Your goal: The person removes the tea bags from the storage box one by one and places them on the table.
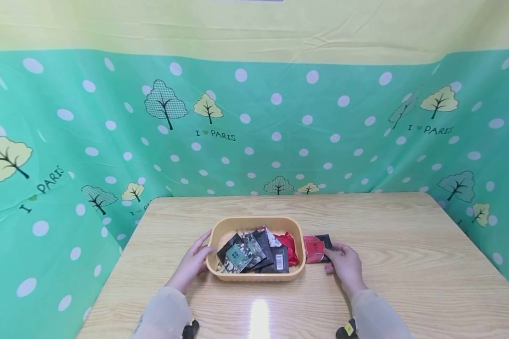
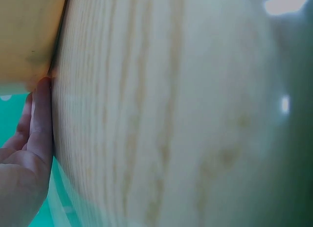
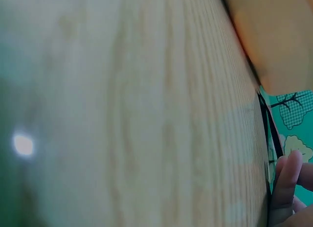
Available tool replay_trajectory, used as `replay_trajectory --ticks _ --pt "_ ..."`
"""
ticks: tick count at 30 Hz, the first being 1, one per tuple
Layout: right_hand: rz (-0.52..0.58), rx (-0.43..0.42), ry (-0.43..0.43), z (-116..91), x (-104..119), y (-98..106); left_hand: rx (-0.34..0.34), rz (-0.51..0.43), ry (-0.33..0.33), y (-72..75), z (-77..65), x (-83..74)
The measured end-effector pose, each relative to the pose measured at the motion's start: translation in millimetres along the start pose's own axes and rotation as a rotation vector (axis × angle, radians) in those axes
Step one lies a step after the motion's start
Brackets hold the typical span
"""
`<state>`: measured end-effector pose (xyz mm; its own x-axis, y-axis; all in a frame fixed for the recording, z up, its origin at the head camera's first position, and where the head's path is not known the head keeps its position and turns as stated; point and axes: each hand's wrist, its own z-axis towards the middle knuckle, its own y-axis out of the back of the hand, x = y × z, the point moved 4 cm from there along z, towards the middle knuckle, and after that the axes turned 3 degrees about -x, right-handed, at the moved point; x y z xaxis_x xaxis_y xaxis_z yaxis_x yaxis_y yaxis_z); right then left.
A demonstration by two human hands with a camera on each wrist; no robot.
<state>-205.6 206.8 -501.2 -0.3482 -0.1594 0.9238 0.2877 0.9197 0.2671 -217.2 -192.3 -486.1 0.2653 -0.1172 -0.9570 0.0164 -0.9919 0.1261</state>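
Note:
A pale orange plastic basket (image 1: 258,278) stands on the table, holding several flat square packets, some dark and some patterned. My left hand (image 1: 192,263) rests against the basket's left side, its fingers fairly straight along the outer wall and the thumb by the rim. On the right, my right hand (image 1: 347,267) pinches a red packet (image 1: 314,248) and a black packet (image 1: 324,240) overlapping it, thumb on top. These two lie just outside the basket's right wall. In the right wrist view, the dark packet edge (image 3: 273,124) shows between fingertips and basket; the red face is hidden.
Inside the basket are a green-labelled packet (image 1: 237,257), a black packet with a white barcode (image 1: 279,261) and a crumpled red wrapper (image 1: 289,245). The wood-grain table (image 1: 407,263) extends on both sides. A green dotted curtain (image 1: 275,117) hangs behind it.

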Motion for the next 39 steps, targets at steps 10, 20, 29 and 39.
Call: replay_trajectory --ticks 10,20,29,39 --pt "-0.037 -0.010 0.013 -0.4 3.8 -2.8 -0.001 -0.004 0.005 1.5 -0.7 -0.9" --pt "-0.055 -0.011 0.005 -1.8 3.9 -5.2 -0.008 0.042 0.014 4.4 -1.9 0.7" --pt "-0.087 -0.039 0.013 -0.8 2.3 -2.0 -0.003 0.037 0.014 3.1 -0.1 2.1" --pt "0.024 -0.031 -0.016 -1.5 3.9 2.3 0.004 0.019 0.006 1.5 1.1 1.6"
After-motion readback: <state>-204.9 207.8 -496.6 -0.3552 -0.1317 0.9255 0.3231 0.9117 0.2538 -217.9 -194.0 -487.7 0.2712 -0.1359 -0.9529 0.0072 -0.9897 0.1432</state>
